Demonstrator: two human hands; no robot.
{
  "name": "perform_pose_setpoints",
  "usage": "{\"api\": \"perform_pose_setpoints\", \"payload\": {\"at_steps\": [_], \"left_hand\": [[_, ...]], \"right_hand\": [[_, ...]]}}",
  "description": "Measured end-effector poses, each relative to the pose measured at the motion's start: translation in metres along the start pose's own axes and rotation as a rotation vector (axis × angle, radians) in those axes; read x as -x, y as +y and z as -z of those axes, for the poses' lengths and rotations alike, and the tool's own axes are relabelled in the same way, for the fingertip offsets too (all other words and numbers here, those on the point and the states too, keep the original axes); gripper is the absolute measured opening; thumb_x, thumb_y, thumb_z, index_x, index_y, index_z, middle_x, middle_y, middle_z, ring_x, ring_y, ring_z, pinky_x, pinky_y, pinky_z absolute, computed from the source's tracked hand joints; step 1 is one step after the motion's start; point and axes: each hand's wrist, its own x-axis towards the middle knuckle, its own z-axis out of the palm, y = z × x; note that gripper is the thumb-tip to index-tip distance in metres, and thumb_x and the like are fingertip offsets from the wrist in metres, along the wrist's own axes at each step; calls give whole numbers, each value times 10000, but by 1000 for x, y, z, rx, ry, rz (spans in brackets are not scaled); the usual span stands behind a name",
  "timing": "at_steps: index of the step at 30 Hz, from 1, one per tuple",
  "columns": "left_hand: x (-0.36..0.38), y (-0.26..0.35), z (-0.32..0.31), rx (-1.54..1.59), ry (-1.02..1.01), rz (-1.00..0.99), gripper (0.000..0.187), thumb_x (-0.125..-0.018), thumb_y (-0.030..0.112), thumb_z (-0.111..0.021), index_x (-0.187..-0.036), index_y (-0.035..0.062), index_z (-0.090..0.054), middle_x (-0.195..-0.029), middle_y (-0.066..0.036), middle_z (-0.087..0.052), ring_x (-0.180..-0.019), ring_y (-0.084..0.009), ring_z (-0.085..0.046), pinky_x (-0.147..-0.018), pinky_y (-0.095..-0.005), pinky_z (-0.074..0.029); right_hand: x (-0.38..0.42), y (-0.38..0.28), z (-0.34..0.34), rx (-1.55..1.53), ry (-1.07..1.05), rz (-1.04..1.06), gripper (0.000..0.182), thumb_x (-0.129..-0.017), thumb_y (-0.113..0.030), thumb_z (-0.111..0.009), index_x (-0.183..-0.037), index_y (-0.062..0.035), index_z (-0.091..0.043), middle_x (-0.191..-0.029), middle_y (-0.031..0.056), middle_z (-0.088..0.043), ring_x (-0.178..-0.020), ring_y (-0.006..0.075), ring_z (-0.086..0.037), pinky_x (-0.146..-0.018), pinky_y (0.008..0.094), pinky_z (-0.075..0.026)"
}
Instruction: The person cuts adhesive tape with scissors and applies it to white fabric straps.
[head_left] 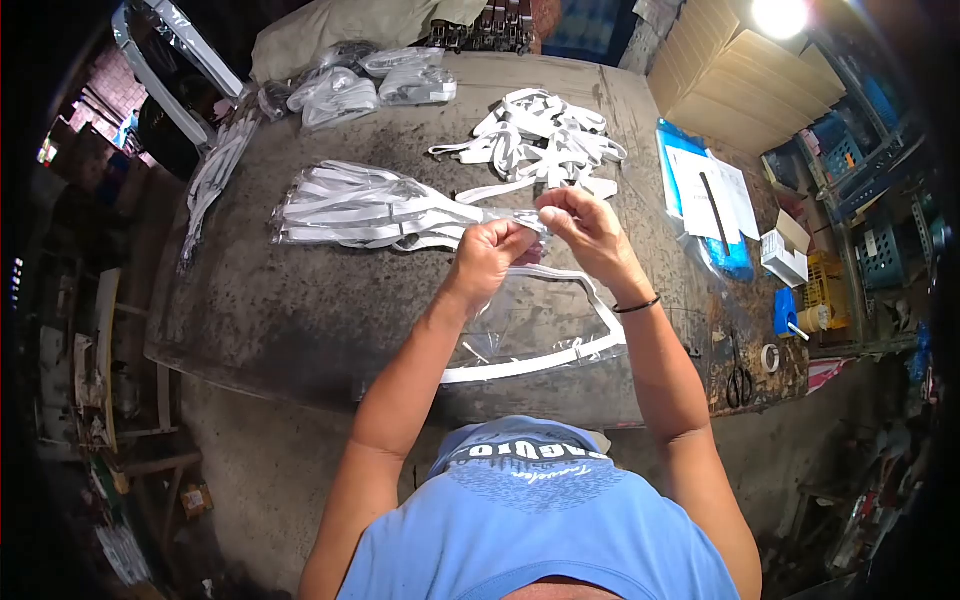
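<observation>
My left hand (488, 264) is closed, thumb against fingers, on the gathered end of a see-through plastic bag (522, 222). My right hand (592, 240) pinches at the same end, just to the right of it. A white strap (520, 372) in thin plastic loops down from below my hands across the near part of the table. Left of my hands lies a bundle of bagged white straps (355, 208), its narrow end reaching towards my left hand. Beyond my right hand, a loose tangle of white straps (545, 140) is heaped up. The exact grip of the fingertips is too small to make out.
The worn table (260, 330) carries packed plastic bags (340, 95) at the back. Papers (705, 190) on blue plastic, black scissors (738, 385) and a tape roll (770, 358) lie at the right. A cardboard box (745, 75) stands at the back right.
</observation>
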Motion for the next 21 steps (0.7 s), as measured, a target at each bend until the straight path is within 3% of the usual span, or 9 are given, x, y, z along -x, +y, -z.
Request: {"api": "perform_pose_setpoints", "payload": {"at_steps": [4,7,8,12,17,19,21], "left_hand": [[5,-13,7,-19,-12,-35,131,-926,123,-617,-922,-1,-656,-845,-52,-678,-787,-121,-634,-773,-275,-516],[14,-22,17,-279,-9,-41,138,-929,117,-610,-937,-14,-655,-875,-56,-679,-819,-129,-637,-809,-284,-514],[18,-23,15,-323,20,-17,91,-902,71,-630,-898,-19,-643,-820,-18,-658,-742,-66,-575,-720,-237,-492],[30,-38,13,-73,3,-58,123,-927,118,-622,-976,12,-660,-837,2,-655,-742,-34,-528,-670,-209,-448],[26,-64,18,-197,16,-77,98,-925,103,-622,-946,10,-640,-789,12,-624,-728,-31,-513,-648,-217,-449],[24,-71,17,-80,3,-67,174,-916,-42,-517,-1044,-12,-629,-950,-44,-679,-935,-134,-639,-871,-286,-519],[24,-68,19,-135,-15,-70,201,-908,-60,-495,-1063,-19,-616,-960,-48,-673,-918,-135,-641,-859,-293,-526]], "right_hand": [[1,8,-18,64,-36,-3,180,-889,-190,-615,-905,-11,-625,-830,129,-599,-783,275,-583,-723,371,-471],[12,7,-30,333,80,226,85,-860,-76,-607,-868,-1,-566,-767,131,-539,-706,315,-534,-659,393,-445],[16,11,-33,280,72,228,74,-858,-42,-600,-862,2,-541,-754,139,-508,-699,327,-517,-635,394,-426],[25,18,-44,89,76,210,146,-873,-68,-603,-803,3,-496,-722,150,-440,-697,345,-483,-604,408,-400],[34,26,-49,299,98,160,151,-873,-77,-611,-806,2,-501,-727,146,-440,-693,329,-482,-606,400,-403],[35,31,-50,255,100,135,149,-874,-84,-615,-814,-1,-507,-736,144,-451,-696,324,-484,-610,398,-407],[33,27,-47,190,127,161,139,-869,-80,-623,-825,-4,-515,-744,143,-466,-690,321,-486,-608,396,-411]]}}
